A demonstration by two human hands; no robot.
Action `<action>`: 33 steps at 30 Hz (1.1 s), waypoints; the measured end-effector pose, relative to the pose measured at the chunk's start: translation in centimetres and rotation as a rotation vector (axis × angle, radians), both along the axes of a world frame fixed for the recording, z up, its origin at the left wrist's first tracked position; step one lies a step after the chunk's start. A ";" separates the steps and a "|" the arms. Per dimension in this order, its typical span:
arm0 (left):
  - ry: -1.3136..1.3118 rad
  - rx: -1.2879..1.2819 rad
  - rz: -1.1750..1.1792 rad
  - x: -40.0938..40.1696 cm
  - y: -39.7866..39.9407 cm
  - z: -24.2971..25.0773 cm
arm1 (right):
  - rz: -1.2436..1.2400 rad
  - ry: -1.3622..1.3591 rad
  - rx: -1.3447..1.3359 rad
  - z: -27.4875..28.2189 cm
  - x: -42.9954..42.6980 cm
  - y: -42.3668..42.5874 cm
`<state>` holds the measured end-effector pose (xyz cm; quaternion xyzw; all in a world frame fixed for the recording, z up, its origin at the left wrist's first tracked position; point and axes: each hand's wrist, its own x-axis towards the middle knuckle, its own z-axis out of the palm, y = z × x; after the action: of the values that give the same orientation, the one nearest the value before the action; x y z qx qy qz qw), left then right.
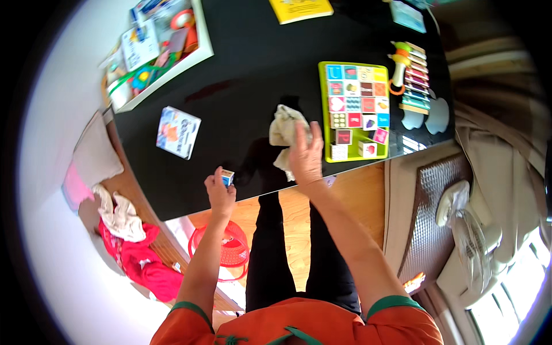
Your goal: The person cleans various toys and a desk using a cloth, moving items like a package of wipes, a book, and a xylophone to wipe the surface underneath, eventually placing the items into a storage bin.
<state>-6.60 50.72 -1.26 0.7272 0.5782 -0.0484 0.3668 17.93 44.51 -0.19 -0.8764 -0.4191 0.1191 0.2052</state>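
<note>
A small picture block (227, 177) is pinched between the thumb and fingers of my left hand (221, 195), just above the front edge of the glossy black table (241, 108). My right hand (308, 157) lies over the right side of a crumpled cream cloth (286, 125), its fingers stretched out. The thumb is hidden, so a grip on the cloth cannot be made out. To the right, a lime-green tray (354, 158) holds rows of picture and letter blocks (353, 103). Its rear rows are packed; blocks at the front sit loosely, one of them tilted.
Toys fill a white box (172, 75) at back left. A picture card or booklet (178, 132) lies left of centre. A yellow book (302, 8) is at the back. Beside the tray sit a toy xylophone (416, 79) and a rattle (400, 64). A red basket (233, 246) stands below.
</note>
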 end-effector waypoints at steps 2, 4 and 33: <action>-0.047 0.002 0.025 2.9 0.5 1.5 | 0.145 -0.020 -0.144 0.2 -0.9 -0.8; -0.294 0.035 -0.052 9.1 0.1 4.6 | 0.177 -0.010 -0.274 -1.2 -0.5 -3.1; -0.174 0.581 -0.949 35.5 -8.0 4.9 | 0.136 0.030 -0.128 -4.0 1.2 -4.3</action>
<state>28.86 42.73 3.67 0.9800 0.1447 0.0131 0.1358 19.09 40.26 -4.19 -0.8553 -0.4660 0.1725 0.1467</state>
